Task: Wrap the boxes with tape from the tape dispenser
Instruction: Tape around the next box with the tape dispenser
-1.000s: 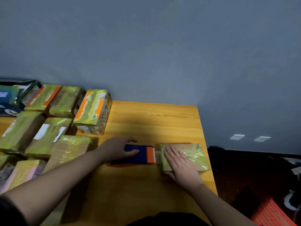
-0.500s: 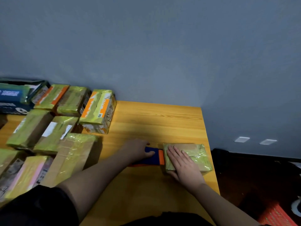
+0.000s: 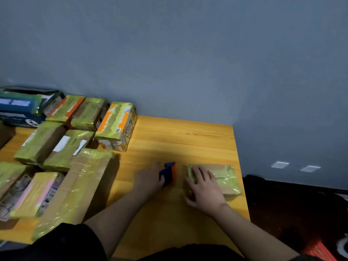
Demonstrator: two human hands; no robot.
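Box (image 3: 222, 178) sits lower right of centre in frame, near right edge of table (image 3: 178, 140), wrapped in yellow-green tape w/ some brown card showing. Right hand (image 3: 204, 189) lies flat on its left part, fingers straight & spread, pressing down, thumb at box's near-left corner. Dispenser (image 3: 168, 173), blue w/ orange front edge, is just left of box w/ a small gap between; looks tilted up off table. Left hand (image 3: 148, 180) grips it from the left, fingers curled round the body. Whether tape runs across the gap: can't tell, too blurry. Left third of frame: a group of wrapped boxes (image 3: 71, 147) packed close together on table, well apart from the box; a dark blue carton (image 3: 17, 112) at upper left of group. Grey wall (image 3: 188, 53) fills top of frame.
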